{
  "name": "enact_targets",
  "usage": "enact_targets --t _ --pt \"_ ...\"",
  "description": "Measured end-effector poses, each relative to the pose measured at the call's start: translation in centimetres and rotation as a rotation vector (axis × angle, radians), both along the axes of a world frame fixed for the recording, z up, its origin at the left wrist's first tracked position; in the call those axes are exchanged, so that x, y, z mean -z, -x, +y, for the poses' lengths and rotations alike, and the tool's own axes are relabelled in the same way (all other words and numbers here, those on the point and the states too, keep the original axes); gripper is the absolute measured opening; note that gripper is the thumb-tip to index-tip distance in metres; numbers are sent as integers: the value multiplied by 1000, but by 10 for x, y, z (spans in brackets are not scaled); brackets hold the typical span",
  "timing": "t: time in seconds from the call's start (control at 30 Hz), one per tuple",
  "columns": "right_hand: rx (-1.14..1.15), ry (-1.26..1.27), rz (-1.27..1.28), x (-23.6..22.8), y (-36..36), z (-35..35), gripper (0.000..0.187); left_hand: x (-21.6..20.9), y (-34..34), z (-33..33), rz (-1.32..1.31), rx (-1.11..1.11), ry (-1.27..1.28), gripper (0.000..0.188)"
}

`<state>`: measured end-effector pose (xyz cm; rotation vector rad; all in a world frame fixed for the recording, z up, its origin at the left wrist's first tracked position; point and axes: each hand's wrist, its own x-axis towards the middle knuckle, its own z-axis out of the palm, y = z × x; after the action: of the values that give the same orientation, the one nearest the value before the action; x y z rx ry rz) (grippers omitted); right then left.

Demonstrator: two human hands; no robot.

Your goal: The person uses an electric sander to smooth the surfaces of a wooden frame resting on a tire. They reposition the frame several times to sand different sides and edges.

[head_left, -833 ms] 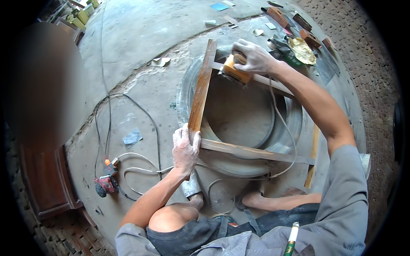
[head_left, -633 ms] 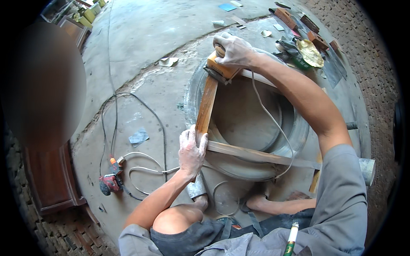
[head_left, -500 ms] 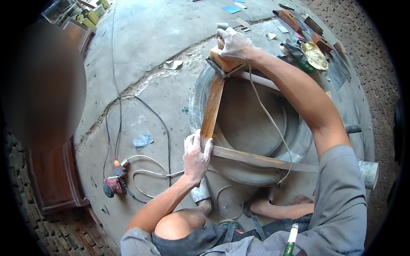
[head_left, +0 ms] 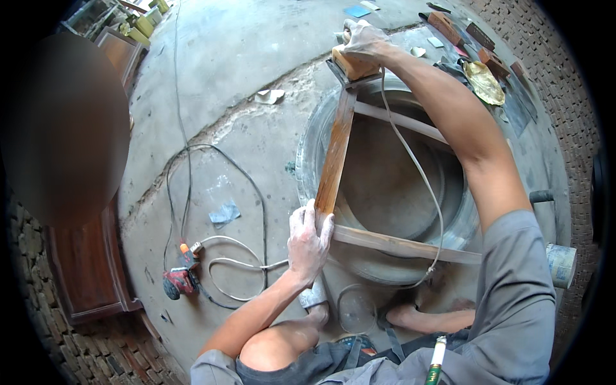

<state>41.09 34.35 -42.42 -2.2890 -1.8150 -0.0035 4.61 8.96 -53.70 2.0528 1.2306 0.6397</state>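
My right hand (head_left: 364, 40) is closed round the top of a yellow corded power sander (head_left: 355, 64), at the far end of a wooden frame's (head_left: 335, 151) left rail. That brown rail is dusty, and pale crosspieces run to the right from it. The frame rests across a grey tyre (head_left: 309, 138) lying flat on the floor. Closer to me, my left hand (head_left: 308, 244), white with dust, grips the near-left corner of the frame. Its fingers lie over the rail, while the thumb side is partly hidden. The sander's pale cord hangs down over the tyre.
A red power tool (head_left: 179, 281) with looped cables lies on the floor at left, near a blue sheet (head_left: 224, 213). A dark red wooden panel (head_left: 86, 269) stands far left. Right are a cylindrical can (head_left: 561, 265), bricks (head_left: 444, 29) and a gold crumpled sheet (head_left: 484, 83).
The sander has slid farther away along the rail to its far end, with my right hand on it. My left hand stays on the near corner. The whole view has shifted slightly.
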Motion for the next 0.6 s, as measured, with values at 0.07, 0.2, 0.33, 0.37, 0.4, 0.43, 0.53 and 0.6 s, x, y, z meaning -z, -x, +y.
enact_targets --t 0.07,0.2,0.33,0.37,0.4,0.43,0.53,0.6 --pt "-38 4 -48 1 10 -10 50 -2 -2 1 -24 -8 43 51" --pt "-79 -35 -14 -1 42 -52 45 -1 0 2 -9 -18 27 50" --pt "-106 23 -9 6 76 -81 49 3 1 1 16 -18 27 54" --pt "-189 -54 -44 10 83 -90 54 5 2 1 17 -13 14 55" --pt "-247 -66 -3 8 92 -94 53 6 3 0 18 -15 17 55" --pt "-246 -18 -9 8 101 -101 53 7 5 -2 19 -18 21 55" --pt "-210 -47 2 8 104 -102 44 6 4 1 15 -11 10 55" --pt "-170 -65 18 4 85 -89 45 3 2 2 1 -3 21 54"
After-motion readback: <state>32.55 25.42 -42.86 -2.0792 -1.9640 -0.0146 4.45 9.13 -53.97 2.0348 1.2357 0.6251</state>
